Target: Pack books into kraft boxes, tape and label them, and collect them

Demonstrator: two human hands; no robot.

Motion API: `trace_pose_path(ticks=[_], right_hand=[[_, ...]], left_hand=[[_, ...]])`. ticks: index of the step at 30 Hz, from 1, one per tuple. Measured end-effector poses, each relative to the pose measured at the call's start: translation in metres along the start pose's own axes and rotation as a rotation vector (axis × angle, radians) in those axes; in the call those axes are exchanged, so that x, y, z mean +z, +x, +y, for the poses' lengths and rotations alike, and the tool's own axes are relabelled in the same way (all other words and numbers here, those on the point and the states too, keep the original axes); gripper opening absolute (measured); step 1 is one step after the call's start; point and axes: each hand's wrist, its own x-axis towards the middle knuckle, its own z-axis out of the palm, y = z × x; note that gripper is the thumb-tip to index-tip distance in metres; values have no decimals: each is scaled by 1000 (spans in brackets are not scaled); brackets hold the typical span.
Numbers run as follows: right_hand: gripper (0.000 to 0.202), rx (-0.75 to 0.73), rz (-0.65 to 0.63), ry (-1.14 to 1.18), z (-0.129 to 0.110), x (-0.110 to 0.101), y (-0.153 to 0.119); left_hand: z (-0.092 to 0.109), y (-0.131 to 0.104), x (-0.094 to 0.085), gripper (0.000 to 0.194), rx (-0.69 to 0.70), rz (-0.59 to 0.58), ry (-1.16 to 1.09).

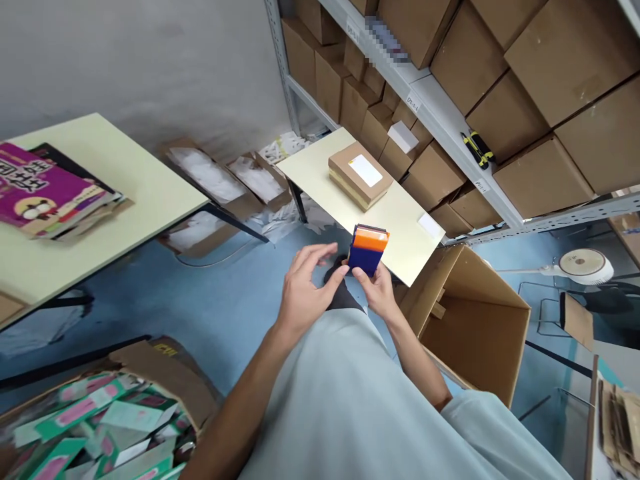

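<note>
Blue-and-orange pack [367, 250] is held by its near end in the closed grip of the right hand [379, 290], its long axis pointed toward the far bench [313, 167]. At its left edge, the left hand [305, 287] is held loosely open; thumb contact cannot be confirmed. Blue floor [230, 293] is seen left, an open carton [475, 340] right.
</note>
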Motion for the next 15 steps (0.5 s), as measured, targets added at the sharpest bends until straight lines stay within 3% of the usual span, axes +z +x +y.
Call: trace_pose_path(ticks=[3, 8, 15], right_hand=[[48, -105, -38, -189, -5, -10, -14], [31, -274, -115, -517, -13, -27, -29], [21, -495, -180, -806, -20, -49, -31]], left_hand=[[21, 8, -20, 39, 49, 54, 15], [48, 21, -47, 28, 172, -30, 72], [53, 39, -55, 21, 214, -237, 17]])
